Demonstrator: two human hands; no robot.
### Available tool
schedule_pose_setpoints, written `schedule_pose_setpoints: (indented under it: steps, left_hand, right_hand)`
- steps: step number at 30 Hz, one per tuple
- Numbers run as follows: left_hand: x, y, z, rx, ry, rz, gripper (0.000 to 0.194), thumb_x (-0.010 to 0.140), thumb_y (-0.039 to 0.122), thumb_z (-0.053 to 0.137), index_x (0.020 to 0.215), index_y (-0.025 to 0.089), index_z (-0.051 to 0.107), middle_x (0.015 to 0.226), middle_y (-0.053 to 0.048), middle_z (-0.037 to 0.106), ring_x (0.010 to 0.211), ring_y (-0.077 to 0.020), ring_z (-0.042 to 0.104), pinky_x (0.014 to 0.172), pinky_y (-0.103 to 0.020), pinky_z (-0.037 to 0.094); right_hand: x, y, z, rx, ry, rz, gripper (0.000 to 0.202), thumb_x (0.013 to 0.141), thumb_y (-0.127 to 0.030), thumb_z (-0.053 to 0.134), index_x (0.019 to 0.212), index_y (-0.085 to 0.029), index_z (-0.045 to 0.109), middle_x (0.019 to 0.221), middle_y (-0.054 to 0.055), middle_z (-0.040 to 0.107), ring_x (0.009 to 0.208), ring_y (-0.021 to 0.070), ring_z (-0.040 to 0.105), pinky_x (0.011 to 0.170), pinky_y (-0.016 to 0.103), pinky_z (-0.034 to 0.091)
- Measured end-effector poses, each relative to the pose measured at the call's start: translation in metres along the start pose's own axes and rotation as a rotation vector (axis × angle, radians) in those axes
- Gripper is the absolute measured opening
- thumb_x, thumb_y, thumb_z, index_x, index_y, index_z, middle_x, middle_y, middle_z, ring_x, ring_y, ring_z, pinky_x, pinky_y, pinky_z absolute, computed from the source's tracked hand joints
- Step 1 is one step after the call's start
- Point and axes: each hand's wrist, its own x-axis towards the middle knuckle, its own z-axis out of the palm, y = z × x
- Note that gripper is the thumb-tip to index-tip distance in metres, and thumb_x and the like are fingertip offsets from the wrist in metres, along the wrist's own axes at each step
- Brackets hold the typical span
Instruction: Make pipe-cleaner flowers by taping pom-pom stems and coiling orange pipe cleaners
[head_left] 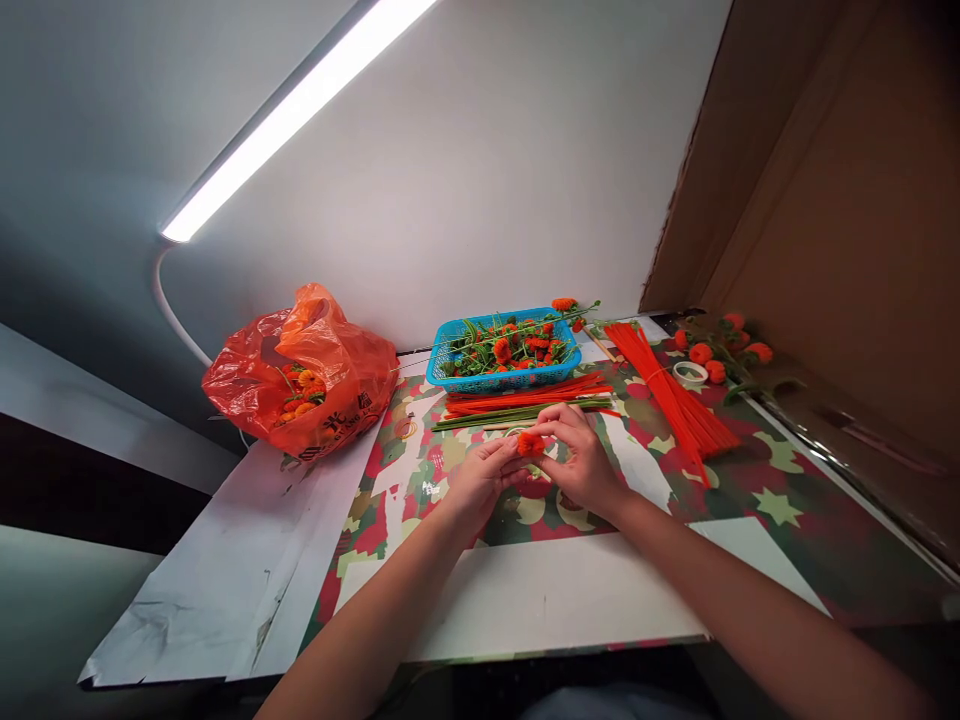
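A small orange fuzzy flower [530, 443] is held between my two hands above the patterned table cover. My left hand [484, 478] pinches it from the left, thumb and fingers closed. From the right, my right hand [579, 462] has its thumb and fingertips closed on the same flower. Just behind the hands lie a bundle of green stems [480, 415] and a bundle of orange-red strips [487, 403]. Beyond them stands a blue basket [502, 381] filled with orange flowers and green stems.
A red plastic bag [337, 350] with orange flowers sits at left, beneath a lit lamp [300, 115]. To the right are a large orange-red bundle [667, 395], a tape roll [690, 373], more flowers [700, 353] and a cardboard panel [840, 200]. White board [562, 590] lines the front edge.
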Motion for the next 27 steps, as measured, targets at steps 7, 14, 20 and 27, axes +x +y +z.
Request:
schedule_pose_setpoints:
  steps: [7,14,20,27]
  left_hand:
    - [0.002,-0.003,0.0,-0.036,0.023,-0.003,0.034,0.063,0.038,0.08,0.087,0.015,0.071,0.09,-0.007,0.072,0.076,-0.0126,0.064,0.066,-0.019,0.045]
    - [0.001,-0.003,0.003,-0.071,0.0,0.006,0.028,0.066,0.036,0.079,0.085,0.016,0.072,0.083,-0.004,0.071,0.07,-0.0093,0.061,0.063,-0.017,0.045]
    - [-0.007,0.005,0.011,0.134,0.142,0.179,0.031,0.073,0.038,0.071,0.097,0.018,0.069,0.084,-0.004,0.071,0.072,-0.0133,0.064,0.067,-0.023,0.05]
    - [-0.018,0.002,0.017,0.473,0.249,0.513,0.021,0.074,0.032,0.071,0.088,0.017,0.07,0.087,-0.006,0.071,0.079,-0.0192,0.067,0.07,-0.028,0.054]
  right_hand:
    - [0.0,0.0,0.0,-0.002,-0.005,-0.006,0.019,0.078,-0.012,0.064,0.093,-0.024,0.067,0.092,0.004,0.057,0.087,0.0199,0.053,0.077,0.037,0.044]
    - [-0.001,-0.001,0.001,-0.009,-0.014,0.003,0.022,0.079,-0.013,0.063,0.096,-0.026,0.068,0.092,0.004,0.058,0.088,0.0205,0.053,0.078,0.038,0.044]
    - [0.001,-0.006,-0.001,-0.019,0.036,0.007,0.024,0.079,-0.013,0.064,0.098,-0.027,0.068,0.091,0.004,0.057,0.087,0.0202,0.053,0.077,0.037,0.045]
    - [0.0,-0.008,-0.002,-0.127,0.063,-0.076,0.023,0.083,-0.016,0.063,0.103,-0.028,0.067,0.09,0.004,0.058,0.085,0.0203,0.052,0.076,0.036,0.044]
